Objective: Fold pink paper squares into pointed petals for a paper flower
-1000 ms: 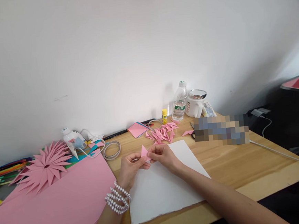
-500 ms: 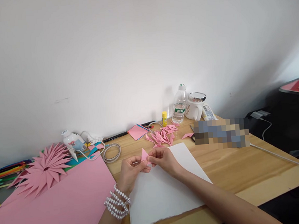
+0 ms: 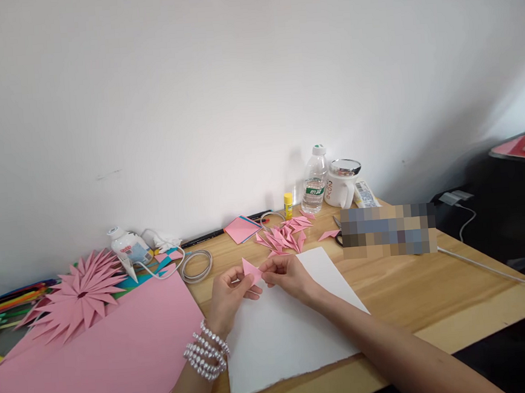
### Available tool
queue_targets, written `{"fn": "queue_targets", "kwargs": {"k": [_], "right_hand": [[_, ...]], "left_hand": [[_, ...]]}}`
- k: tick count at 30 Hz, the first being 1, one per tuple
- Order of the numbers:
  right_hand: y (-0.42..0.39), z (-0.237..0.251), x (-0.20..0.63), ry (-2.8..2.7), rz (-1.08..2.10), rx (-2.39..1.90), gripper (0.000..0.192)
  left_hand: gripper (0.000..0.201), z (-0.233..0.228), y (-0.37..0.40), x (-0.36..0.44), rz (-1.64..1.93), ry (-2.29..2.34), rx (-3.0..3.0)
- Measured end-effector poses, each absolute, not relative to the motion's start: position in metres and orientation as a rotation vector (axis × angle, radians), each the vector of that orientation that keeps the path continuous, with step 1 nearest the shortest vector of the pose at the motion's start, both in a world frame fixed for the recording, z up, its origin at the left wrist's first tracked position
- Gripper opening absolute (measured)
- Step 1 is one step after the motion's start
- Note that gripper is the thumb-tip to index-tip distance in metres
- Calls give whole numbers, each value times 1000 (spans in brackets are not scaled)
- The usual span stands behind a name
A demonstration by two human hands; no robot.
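Between my two hands is a small folded piece of pink paper (image 3: 250,272), its point facing up. My left hand (image 3: 233,289), with a beaded bracelet at the wrist, pinches it between thumb and fingers from the left. At its right corner the fingertips of my right hand (image 3: 284,273) are pressed together on the paper. Both hands are above a white sheet (image 3: 296,339) lying on the wooden table (image 3: 401,288). Just beyond the sheet lies a pile of folded pink paper pieces (image 3: 284,237).
A pink folded-paper wheel (image 3: 83,293) rests on large pink sheets (image 3: 98,367) at left. Along the wall stand a yellow glue stick (image 3: 288,206), a water bottle (image 3: 315,183) and a white mug (image 3: 340,189). Scissors (image 3: 339,236) and a coiled cable (image 3: 196,266) lie nearby.
The pink paper has tilted slightly left in my fingers. My right hand's fingertips have slid from its middle to its right corner, while my left hand keeps its pinch.
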State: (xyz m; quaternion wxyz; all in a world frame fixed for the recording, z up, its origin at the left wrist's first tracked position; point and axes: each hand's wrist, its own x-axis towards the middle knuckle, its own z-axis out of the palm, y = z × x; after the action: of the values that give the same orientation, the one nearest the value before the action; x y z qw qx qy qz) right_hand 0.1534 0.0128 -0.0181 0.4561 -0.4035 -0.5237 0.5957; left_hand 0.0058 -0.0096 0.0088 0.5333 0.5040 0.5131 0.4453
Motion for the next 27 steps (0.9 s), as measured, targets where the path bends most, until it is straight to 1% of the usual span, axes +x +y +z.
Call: {"fn": "queue_targets", "kwargs": {"k": [2, 6, 11, 15, 18, 21, 24, 27], "right_hand": [[13, -18, 154, -1282, 1485, -994, 19], [13, -18, 154, -1265, 1561, -932, 29], [12, -17, 153, -1312, 1526, -928, 22], [10, -17, 150, -1330, 1478, -902, 24], [8, -19, 150, -1378, 1347, -931, 21], [7, -22, 150, -1554, 1073, -954, 11], [7, -25, 151, -1676, 845, -936, 10], [6, -27, 151, -1721, 748, -912, 11]], "left_hand": [[19, 8, -9, 6, 1050, 1221, 1228], [21, 5, -9, 5, 1042, 1248, 1211], [19, 6, -9, 4, 1021, 1214, 1153], [17, 11, -9, 2, 987, 1166, 1110], [16, 13, -9, 1, 1001, 1132, 1079], [15, 14, -9, 2, 1021, 1145, 1081], [14, 15, -10, 3, 1011, 1138, 1075], [12, 17, -10, 3, 983, 1117, 1055]]}}
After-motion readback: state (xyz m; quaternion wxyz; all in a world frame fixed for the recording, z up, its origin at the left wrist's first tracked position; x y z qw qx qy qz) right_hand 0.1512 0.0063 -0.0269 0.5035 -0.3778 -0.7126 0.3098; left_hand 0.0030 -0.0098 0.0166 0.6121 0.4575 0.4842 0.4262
